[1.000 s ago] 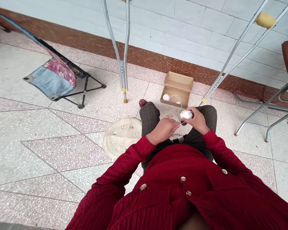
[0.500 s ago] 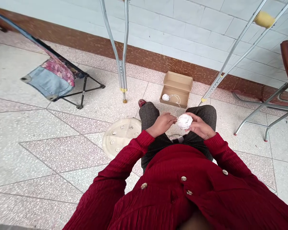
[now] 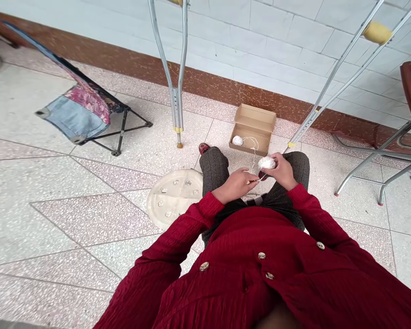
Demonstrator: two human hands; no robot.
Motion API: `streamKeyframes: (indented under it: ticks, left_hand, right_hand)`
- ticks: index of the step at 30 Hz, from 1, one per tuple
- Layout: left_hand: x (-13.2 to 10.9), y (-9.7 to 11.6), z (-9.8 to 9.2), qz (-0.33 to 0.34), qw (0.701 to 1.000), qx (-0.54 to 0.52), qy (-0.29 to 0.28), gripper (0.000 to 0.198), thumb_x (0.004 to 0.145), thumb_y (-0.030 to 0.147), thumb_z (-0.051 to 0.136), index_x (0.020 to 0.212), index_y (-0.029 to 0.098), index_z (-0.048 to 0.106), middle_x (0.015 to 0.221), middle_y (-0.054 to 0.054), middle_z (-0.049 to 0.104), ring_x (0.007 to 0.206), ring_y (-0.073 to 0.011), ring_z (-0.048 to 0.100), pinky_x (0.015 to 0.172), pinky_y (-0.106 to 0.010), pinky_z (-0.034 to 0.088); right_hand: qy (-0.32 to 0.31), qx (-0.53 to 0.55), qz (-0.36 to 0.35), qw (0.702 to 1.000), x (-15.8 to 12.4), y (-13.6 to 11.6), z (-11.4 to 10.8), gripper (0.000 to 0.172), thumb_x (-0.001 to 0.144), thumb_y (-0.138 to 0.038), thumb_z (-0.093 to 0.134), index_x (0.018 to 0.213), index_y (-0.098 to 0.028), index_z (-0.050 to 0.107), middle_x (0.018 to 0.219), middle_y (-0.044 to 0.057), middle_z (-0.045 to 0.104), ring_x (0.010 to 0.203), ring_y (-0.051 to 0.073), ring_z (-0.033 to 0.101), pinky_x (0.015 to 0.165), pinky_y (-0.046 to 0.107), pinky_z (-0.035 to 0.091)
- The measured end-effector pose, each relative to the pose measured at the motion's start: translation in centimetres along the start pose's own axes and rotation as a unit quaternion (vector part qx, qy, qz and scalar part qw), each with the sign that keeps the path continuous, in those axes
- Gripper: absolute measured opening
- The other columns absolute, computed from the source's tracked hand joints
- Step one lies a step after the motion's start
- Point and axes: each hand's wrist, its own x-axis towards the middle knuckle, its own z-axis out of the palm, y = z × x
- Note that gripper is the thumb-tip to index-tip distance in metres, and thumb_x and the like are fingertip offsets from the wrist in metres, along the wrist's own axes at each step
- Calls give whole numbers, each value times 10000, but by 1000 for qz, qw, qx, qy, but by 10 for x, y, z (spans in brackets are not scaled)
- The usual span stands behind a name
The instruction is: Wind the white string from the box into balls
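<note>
Between my knees, my right hand is closed round a ball of white yarn. My left hand, lower and to the left, pinches the yarn strand that runs up to the ball. Another length of yarn trails from near my left fingers to an open cardboard box on the floor. A second, smaller white yarn ball lies in the box's left end, with loose loops of yarn beside it.
A round cream plastic lid or stool top is by my left leg. Metal crutches lean at the wall, another at right. A folding chair stands left, a metal-legged wooden chair right.
My right hand has lifted the yarn ball up and slightly right, away from my left hand. My left hand has moved a little right and down, and a strand now stretches between them.
</note>
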Motion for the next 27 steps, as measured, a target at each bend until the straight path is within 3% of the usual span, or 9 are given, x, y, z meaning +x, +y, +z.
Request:
streamKeyframes:
  ticks: [3,6,9,12,16,19,21,24,27]
  left_hand:
    - [1,-13,-16,-4,999,24,21,211,985,275,553,1010,212,753,985,-42,787,896,-176,698,1142,-422,377]
    - [5,-25,-25,-1,999,17,37,222,992,284,543,968,212,751,993,-36,786,941,-185,706,1145,-433,372]
    - [10,-30,-19,-2,999,-31,42,270,1005,299,509,910,210,745,941,-12,782,896,-168,702,1107,-395,406]
    - [12,-30,-4,-31,995,-81,54,318,1004,297,483,849,181,735,880,-30,763,841,-167,684,944,-324,486]
    - [8,-24,13,-61,993,-87,41,359,999,317,492,753,166,706,763,-28,707,776,-163,646,803,-275,484]
    - [2,-17,18,-45,998,-47,13,352,999,299,506,731,178,700,683,-5,680,737,-156,627,892,-304,482]
    - [-2,-11,15,-15,999,-32,14,290,997,290,527,812,189,726,763,-8,730,771,-155,650,981,-330,470]
    - [-6,-9,3,34,999,-2,39,230,1008,288,529,995,205,744,966,-33,777,892,-165,692,1078,-369,437]
    - [-4,-14,-15,42,996,52,60,238,1011,255,509,1028,196,739,1001,-61,775,944,-186,707,1079,-402,445]
  right_hand:
    - [-136,112,55,983,-18,7,11,542,563,-320,835,1054,-215,631,837,-19,655,713,158,570,679,297,468]
    - [-258,294,142,909,-35,2,11,573,571,-239,824,1121,-214,662,851,-12,679,747,155,601,688,283,496]
    - [-287,415,169,846,-45,-12,3,596,555,-145,817,1130,-229,685,937,-2,713,814,157,641,755,291,537]
    - [-253,478,150,828,-45,-31,-9,568,557,-145,824,1100,-233,682,1043,16,727,868,181,674,765,315,573]
    - [-132,477,107,862,-23,-44,-20,432,657,-304,817,1040,-229,632,1008,28,727,800,186,695,725,331,585]
    - [3,391,74,918,1,-34,-19,436,672,-371,803,1016,-234,573,920,7,695,710,157,648,670,308,553]
    - [53,265,45,962,11,-21,-12,484,625,-361,815,1018,-230,565,887,1,670,710,160,610,671,313,529]
    - [-10,103,14,995,8,-2,5,504,541,-286,825,991,-217,610,860,-7,649,755,175,582,731,331,503]
    - [-160,178,84,967,-12,1,19,493,524,-212,783,997,-212,644,804,-29,634,719,154,563,712,315,495]
